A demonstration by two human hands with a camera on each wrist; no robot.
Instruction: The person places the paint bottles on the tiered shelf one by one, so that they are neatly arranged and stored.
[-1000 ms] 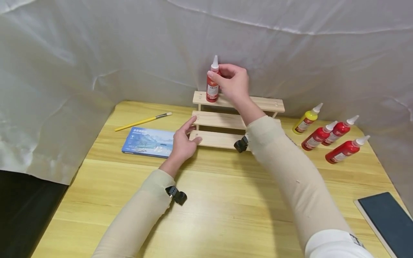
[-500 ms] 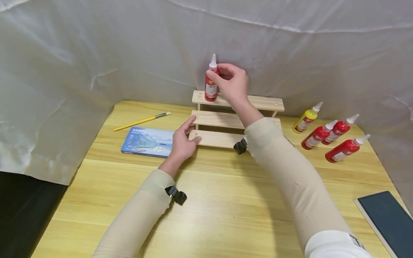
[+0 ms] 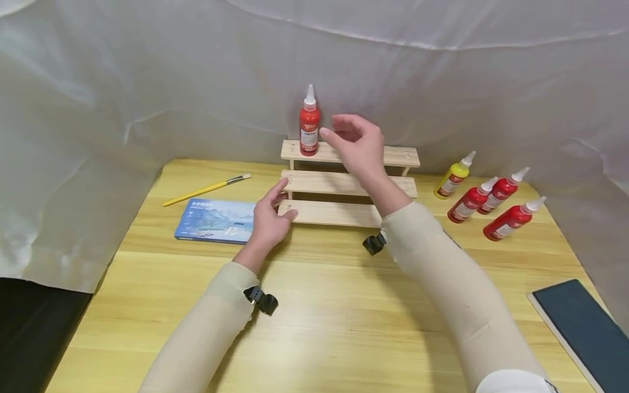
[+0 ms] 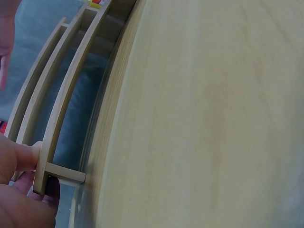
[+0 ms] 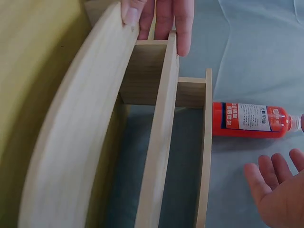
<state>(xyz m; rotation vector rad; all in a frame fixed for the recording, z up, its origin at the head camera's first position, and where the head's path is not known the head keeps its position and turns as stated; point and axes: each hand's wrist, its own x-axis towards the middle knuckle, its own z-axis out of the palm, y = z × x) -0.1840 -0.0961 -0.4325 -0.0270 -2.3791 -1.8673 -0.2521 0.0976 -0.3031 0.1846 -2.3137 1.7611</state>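
A three-tier wooden display rack (image 3: 339,213) stands at the back of the table in the head view. My left hand (image 3: 270,218) grips its left end; in the left wrist view, the thumb (image 4: 26,156) lies on the front tier and the fingers curl behind it. On the left part of the top tier, a red squeeze bottle (image 3: 309,128) with a white pointed nozzle stands upright. Just right of this bottle, my right hand (image 3: 361,144) is raised with nothing in it. The right wrist view shows a gap between its fingers (image 5: 266,173) and the red bottle (image 5: 247,118).
One yellow bottle (image 3: 454,177) and three red ones, including the nearest red bottle (image 3: 508,222), stand right of the rack. Left lie a paintbrush (image 3: 203,191) and a flat blue box (image 3: 213,221). A dark notebook (image 3: 580,333) lies at the right edge. Grey cloth (image 3: 221,71) hangs behind.
My right hand has let go of the red bottle and drawn away to the right. That bottle stays standing on the top tier. The left hand keeps its grip; the head view has shifted slightly.
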